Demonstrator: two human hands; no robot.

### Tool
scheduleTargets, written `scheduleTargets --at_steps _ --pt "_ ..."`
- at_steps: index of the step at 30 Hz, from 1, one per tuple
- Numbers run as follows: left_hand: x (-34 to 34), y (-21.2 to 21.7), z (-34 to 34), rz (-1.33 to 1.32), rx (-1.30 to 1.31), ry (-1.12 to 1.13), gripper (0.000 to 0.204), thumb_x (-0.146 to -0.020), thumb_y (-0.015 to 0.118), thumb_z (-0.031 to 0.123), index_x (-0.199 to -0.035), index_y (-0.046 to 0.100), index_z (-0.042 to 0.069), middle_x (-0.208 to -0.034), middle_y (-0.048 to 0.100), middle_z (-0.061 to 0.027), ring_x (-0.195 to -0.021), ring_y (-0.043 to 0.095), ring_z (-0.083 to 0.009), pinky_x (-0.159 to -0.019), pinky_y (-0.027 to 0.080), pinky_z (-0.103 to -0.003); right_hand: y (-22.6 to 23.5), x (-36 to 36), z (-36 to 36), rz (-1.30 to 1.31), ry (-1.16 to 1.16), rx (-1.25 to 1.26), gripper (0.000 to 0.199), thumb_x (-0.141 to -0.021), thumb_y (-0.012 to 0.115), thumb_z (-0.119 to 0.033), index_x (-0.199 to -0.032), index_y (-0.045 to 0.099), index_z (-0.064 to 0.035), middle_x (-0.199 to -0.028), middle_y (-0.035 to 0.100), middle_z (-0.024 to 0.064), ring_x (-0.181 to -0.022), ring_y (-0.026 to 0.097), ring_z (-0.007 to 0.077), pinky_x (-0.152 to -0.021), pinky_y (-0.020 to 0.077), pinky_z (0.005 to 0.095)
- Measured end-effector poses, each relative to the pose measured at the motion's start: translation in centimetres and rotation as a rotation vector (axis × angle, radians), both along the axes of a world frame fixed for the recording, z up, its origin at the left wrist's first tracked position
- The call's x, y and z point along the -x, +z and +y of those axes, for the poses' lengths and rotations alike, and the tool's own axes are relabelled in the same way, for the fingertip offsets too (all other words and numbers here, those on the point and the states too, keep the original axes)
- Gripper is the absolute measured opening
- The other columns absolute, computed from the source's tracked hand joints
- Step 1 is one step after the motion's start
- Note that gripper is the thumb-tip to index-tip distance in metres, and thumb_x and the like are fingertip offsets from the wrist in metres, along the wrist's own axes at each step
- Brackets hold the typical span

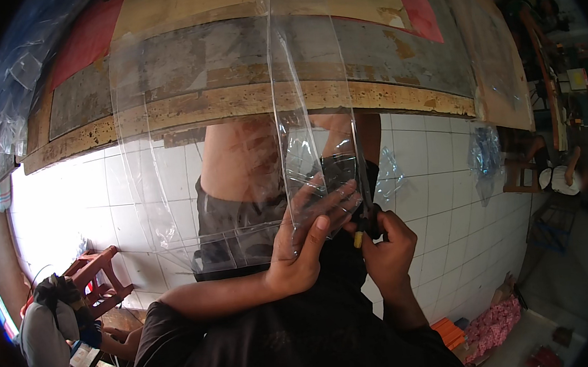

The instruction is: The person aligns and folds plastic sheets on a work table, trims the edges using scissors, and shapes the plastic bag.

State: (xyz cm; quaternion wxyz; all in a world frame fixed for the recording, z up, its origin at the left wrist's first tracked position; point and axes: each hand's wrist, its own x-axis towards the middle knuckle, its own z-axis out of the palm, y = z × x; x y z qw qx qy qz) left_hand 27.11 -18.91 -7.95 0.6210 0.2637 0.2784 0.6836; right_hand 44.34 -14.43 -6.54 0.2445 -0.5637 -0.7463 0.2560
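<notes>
A large clear plastic sheet [159, 160] hangs from the worktable down over my lap, with a folded strip along its right side. My left hand [306, 238] is closed on the folded strip, thumb on top and fingers showing through the film. Close by on the right, my right hand [388, 241] grips a dark-handled tool [369, 213] with a yellow end, beside the sheet's right edge. It looks like scissors, but my fingers hide much of it.
The worktable [231, 101] has a worn wooden front edge. More clear plastic [486, 163] hangs at its right. A red stool [102, 273] and a person [49, 341] are at the lower left. Another person [563, 177] sits far right. Pink cloth [495, 323] lies lower right.
</notes>
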Motion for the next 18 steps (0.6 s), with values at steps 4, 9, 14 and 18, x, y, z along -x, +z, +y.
scheduleTargets --at_steps 4,9,14,18 --pt "-0.2 0.1 0.1 0.024 0.024 0.009 0.056 -0.111 0.038 0.014 -0.159 0.011 0.006 -0.156 0.037 -0.0306 -0.143 0.044 -0.0388 -0.116 0.041 -0.049 0.5 -0.1 0.7 -0.069 0.026 0.002 0.033 -0.070 0.086 -0.006 -0.095 0.065 0.0003 -0.078 0.069 0.0084 -0.066 0.072 0.0213 -0.060 0.0542 0.0324" --pt "-0.3 -0.2 -0.2 0.016 0.015 0.004 0.057 -0.111 0.040 0.014 -0.159 0.012 0.004 -0.157 0.038 -0.0281 -0.145 0.043 -0.0357 -0.116 0.040 -0.046 1.4 0.4 1.6 -0.128 0.030 -0.020 0.036 -0.068 0.088 -0.010 -0.096 0.066 -0.0011 -0.077 0.068 0.0057 -0.064 0.071 0.0191 -0.059 0.0532 0.0317" --pt "-0.3 -0.7 -0.2 0.051 -0.035 0.013 0.057 -0.111 0.040 0.013 -0.159 0.012 0.002 -0.157 0.039 -0.0282 -0.145 0.043 -0.0356 -0.117 0.038 -0.047 1.9 0.7 1.9 -0.155 0.023 -0.022 0.037 -0.068 0.089 -0.012 -0.096 0.067 -0.0014 -0.076 0.067 0.0051 -0.064 0.070 0.0184 -0.058 0.0524 0.0313" --pt "-0.2 -1.1 -0.4 0.065 -0.047 0.009 0.056 -0.111 0.039 0.013 -0.159 0.012 0.002 -0.157 0.039 -0.0285 -0.145 0.043 -0.0359 -0.118 0.036 -0.047 1.8 0.5 2.0 -0.125 0.044 -0.028 0.037 -0.069 0.089 -0.013 -0.096 0.067 -0.0010 -0.076 0.067 0.0054 -0.064 0.070 0.0185 -0.058 0.0518 0.0316"
